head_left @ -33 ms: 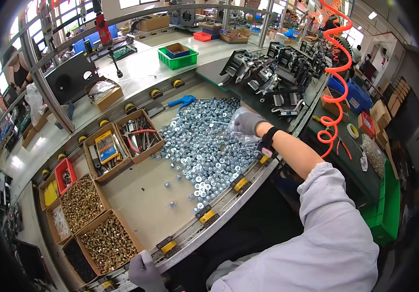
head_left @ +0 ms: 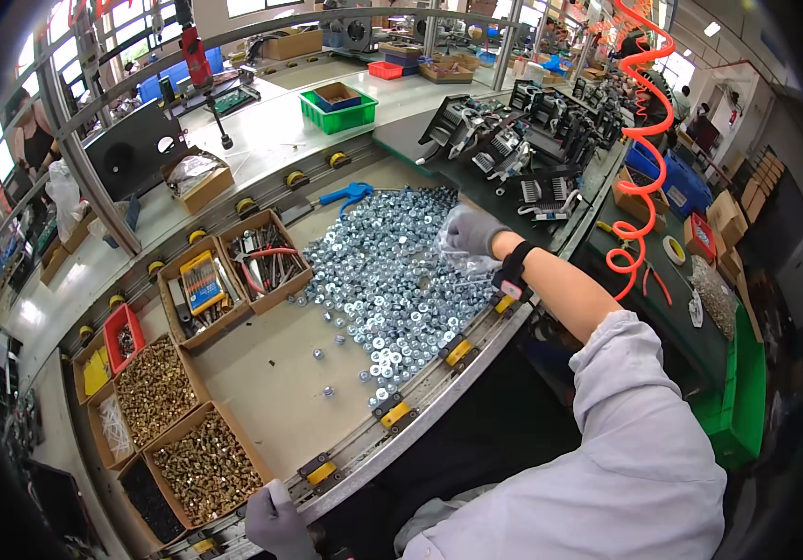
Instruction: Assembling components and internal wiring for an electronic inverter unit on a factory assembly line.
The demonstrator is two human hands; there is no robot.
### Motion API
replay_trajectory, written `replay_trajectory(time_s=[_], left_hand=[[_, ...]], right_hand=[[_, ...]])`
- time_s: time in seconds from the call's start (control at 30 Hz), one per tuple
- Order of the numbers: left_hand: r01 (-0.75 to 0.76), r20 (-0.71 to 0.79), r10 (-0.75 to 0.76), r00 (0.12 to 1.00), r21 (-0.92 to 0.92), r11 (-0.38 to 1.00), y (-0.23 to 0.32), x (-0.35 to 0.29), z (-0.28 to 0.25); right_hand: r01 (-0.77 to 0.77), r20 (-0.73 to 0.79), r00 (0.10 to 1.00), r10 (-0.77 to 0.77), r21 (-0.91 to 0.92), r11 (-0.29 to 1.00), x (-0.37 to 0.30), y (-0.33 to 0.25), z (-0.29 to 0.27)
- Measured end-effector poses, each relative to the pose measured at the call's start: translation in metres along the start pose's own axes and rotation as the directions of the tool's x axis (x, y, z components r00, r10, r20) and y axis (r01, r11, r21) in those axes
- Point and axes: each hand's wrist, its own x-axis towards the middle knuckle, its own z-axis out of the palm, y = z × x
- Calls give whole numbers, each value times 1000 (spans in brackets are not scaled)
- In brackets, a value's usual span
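Note:
My right hand (head_left: 472,232), in a grey glove, is closed on a clear plastic bag (head_left: 457,259) at the far right side of a large heap of silvery flanged nuts or screws (head_left: 383,271). The bag rests on the heap, and how full it is does not show. At the near edge of the bench, my gloved left hand (head_left: 276,525) has its fingers curled beside the corner of a cardboard box (head_left: 254,446) of brass-coloured fasteners. What it holds, if anything, is hidden. A blue-handled tool (head_left: 347,194) lies behind the heap.
Cardboard boxes with tools (head_left: 266,257), a screwdriver set (head_left: 203,282) and more brass fasteners (head_left: 154,390) line the left. Black metal assemblies (head_left: 551,191) crowd the far right bench. An orange coiled hose (head_left: 649,187) hangs at the right. Yellow rollers (head_left: 395,414) run along the near rail.

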Motion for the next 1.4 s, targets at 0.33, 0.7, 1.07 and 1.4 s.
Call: replay_trajectory(time_s=[0.33, 0.7, 1.07, 1.4], left_hand=[[-95, -67, 95, 993, -2, 995, -18, 5, 10], [-78, -50, 77, 996, -18, 997, -25, 1, 14], [-86, 401, 428, 810, -641, 763, 140, 32, 55], [298, 536, 278, 797, -751, 589, 45, 24, 107]], right_hand=[[181, 269, 949, -165, -33, 983, -32, -3, -12], [149, 352, 935, -41, -286, 947, -41, -12, 17], [71, -30, 983, -181, 973, 221, -121, -167, -117], [622, -820, 539, -194, 232, 747, -146, -226, -29]])
